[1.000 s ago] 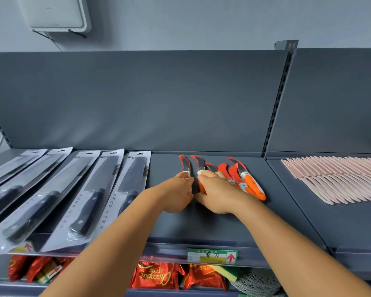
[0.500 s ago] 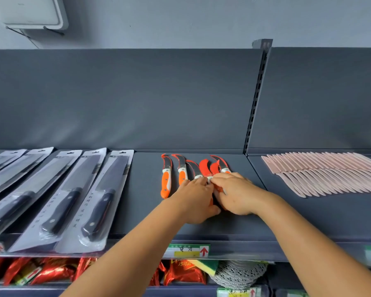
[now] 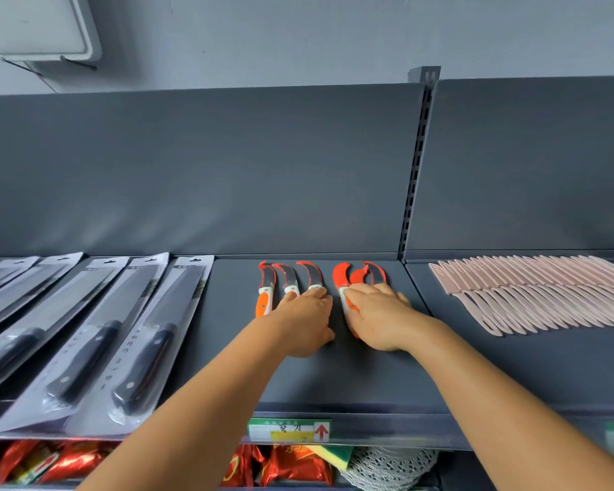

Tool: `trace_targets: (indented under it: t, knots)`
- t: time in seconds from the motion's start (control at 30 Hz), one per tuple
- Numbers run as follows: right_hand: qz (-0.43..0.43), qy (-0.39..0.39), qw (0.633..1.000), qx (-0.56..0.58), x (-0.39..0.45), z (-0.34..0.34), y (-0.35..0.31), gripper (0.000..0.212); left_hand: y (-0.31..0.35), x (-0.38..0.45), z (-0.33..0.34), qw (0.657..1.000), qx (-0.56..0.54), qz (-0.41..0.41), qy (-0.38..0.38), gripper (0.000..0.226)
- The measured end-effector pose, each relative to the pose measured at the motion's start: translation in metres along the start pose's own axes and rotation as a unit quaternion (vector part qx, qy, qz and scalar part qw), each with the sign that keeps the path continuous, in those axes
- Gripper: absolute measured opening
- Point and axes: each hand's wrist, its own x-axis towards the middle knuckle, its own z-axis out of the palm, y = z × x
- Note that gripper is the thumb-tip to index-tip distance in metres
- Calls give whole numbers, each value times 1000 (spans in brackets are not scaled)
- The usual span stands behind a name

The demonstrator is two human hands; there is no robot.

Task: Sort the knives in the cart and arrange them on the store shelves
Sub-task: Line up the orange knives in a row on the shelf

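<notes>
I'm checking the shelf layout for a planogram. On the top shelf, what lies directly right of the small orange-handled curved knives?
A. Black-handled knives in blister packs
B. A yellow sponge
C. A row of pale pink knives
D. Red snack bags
C: the row of pale pink knives fans out on the shelf section right of the orange-handled curved knives; the black-handled packaged knives lie on their left.

One head-worn wide-angle camera looks forward and slightly down along both forearms at a dark shelf [image 3: 334, 377] close in front. Its back panel [image 3: 210, 171] fills the middle, with wall [image 3: 298, 37] above; no second view.
</notes>
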Motion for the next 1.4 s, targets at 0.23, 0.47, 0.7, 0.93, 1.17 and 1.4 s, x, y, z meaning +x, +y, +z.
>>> trace_targets:
  t: [0.23, 0.47, 0.7, 0.93, 1.17, 1.4]
  knots:
    - [12, 32, 999, 22, -13, 3, 18, 23, 35, 8, 23, 990, -112, 56, 65, 33]
    - [47, 63, 997, 15, -22, -1, 30, 21, 57, 12, 24, 993, -55, -18, 104, 34]
    - [73, 96, 991, -56, -23, -5, 14, 25, 65, 13, 17, 987, -58, -74, 131, 37]
    - [98, 79, 990, 67, -3, -9, 12, 14, 64, 16, 13, 987, -62, -93, 116, 40]
    - [55, 56, 996, 53, 0, -5, 21, 7, 45, 20, 12, 993, 45, -35, 103, 35]
    - [-13, -27, 998, 52, -2, -6, 38, 18, 27, 32, 13, 999, 17, 34, -4, 31]
